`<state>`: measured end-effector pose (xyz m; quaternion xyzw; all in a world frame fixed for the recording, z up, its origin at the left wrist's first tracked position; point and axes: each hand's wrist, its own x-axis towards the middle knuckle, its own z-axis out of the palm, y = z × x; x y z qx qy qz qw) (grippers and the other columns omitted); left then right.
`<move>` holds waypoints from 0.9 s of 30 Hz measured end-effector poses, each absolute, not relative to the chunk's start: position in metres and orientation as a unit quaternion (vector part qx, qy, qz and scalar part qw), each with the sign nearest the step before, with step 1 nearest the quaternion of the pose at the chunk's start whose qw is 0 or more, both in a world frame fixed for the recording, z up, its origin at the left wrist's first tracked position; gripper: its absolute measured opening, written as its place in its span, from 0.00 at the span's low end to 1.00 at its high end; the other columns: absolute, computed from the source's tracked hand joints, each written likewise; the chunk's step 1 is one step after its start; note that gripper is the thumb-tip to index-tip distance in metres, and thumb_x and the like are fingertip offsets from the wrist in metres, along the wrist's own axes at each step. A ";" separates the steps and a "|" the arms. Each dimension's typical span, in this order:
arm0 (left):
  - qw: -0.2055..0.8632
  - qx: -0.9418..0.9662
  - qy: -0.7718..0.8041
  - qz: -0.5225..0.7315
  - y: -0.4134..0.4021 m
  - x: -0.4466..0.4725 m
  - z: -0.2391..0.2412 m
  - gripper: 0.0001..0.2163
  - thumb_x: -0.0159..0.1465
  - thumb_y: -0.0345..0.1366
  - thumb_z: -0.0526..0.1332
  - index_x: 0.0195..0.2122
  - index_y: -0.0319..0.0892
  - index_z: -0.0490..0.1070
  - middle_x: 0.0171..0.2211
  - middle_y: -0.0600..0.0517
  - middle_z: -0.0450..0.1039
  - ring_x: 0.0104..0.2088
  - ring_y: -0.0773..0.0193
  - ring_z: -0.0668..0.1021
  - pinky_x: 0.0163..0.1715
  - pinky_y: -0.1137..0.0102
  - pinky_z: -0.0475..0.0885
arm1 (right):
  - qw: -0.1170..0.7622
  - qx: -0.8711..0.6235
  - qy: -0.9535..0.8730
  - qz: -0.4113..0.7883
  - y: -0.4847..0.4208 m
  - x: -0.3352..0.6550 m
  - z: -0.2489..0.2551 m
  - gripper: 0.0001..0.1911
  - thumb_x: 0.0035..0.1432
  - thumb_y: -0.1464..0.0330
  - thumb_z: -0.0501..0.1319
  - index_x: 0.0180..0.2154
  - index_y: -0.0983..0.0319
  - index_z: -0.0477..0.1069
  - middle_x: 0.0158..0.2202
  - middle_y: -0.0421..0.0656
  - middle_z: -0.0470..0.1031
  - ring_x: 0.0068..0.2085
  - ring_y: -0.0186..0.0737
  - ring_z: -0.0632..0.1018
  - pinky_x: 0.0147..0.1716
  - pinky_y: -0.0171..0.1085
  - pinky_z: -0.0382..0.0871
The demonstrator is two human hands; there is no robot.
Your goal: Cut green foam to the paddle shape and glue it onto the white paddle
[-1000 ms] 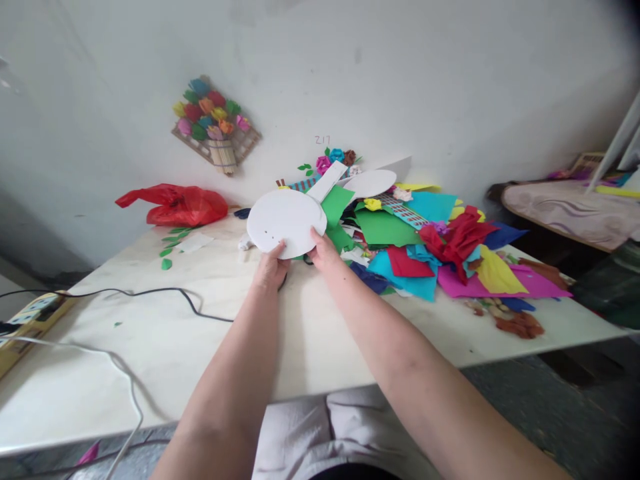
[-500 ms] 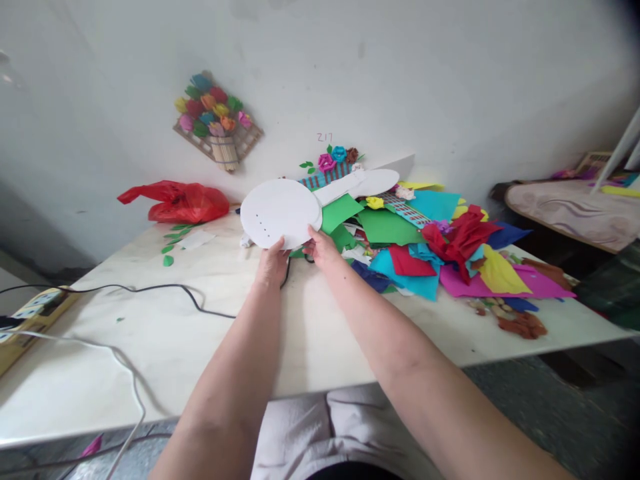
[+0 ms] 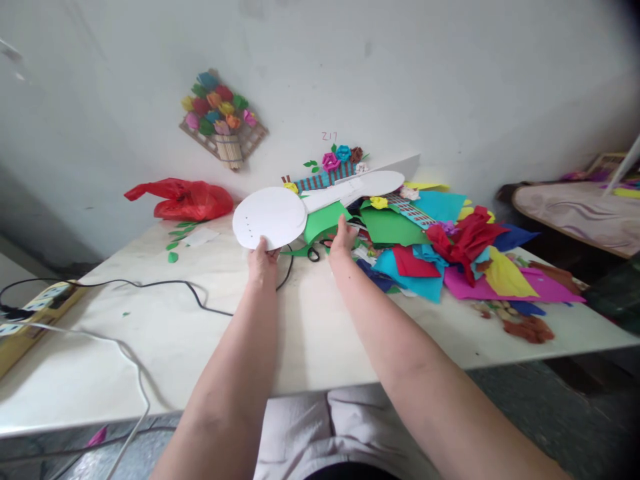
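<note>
A white paddle-shaped cutout [image 3: 270,217], with round ends joined by a narrow neck, slants over the paper pile. My left hand [image 3: 263,260] is closed on the lower edge of its near round end, thumb on top beside a row of small dark dots. My right hand [image 3: 343,239] is closed at the right edge of a green paper sheet [image 3: 325,221], thumb upward; the sheet bends beside it. Black-handled scissors [image 3: 314,253] lie on the table between my hands, their blades partly hidden.
Coloured papers [image 3: 415,267] are heaped on the right of the table. A red plastic bag [image 3: 193,199] and green paper leaves [image 3: 173,257] lie at the left. A power strip [image 3: 43,313] with cables sits at the left edge. A paper-flower bouquet [image 3: 220,113] hangs on the wall.
My right hand has left the white cutout and moved right to the green sheet, which now bends. The cutout's near end has shifted slightly left with my left hand. The scissors show more.
</note>
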<state>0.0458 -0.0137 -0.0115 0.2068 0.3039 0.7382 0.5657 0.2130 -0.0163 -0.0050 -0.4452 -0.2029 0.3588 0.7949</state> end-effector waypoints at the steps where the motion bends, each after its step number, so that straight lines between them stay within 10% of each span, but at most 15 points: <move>1: 0.557 0.202 0.311 0.743 -0.014 0.045 -0.011 0.18 0.62 0.29 0.58 0.54 0.46 0.66 0.48 0.47 0.75 0.45 0.61 0.78 0.44 0.65 0.74 | 0.807 -0.453 -0.161 0.343 -0.017 0.215 -0.003 0.21 0.55 0.53 0.59 0.44 0.60 0.67 0.30 0.40 0.75 0.25 0.33 0.75 0.17 0.29 0.67; 20: 0.546 0.245 0.263 0.757 -0.011 0.055 -0.012 0.11 0.59 0.31 0.63 0.43 0.43 0.73 0.47 0.49 0.76 0.50 0.61 0.76 0.46 0.71 0.72 | 0.689 -0.395 -0.276 0.542 -0.027 0.194 -0.004 0.05 0.50 0.75 0.63 0.33 0.64 0.71 0.22 0.36 0.74 0.20 0.33 0.74 0.21 0.34 0.73; 27: 0.526 0.206 0.305 0.767 -0.002 0.045 -0.015 0.07 0.56 0.26 0.61 0.36 0.41 0.73 0.37 0.51 0.78 0.39 0.65 0.78 0.35 0.76 0.72 | 0.679 -0.347 -0.282 0.583 -0.026 0.205 -0.006 0.08 0.53 0.65 0.65 0.34 0.64 0.72 0.22 0.39 0.76 0.22 0.35 0.76 0.20 0.32 0.71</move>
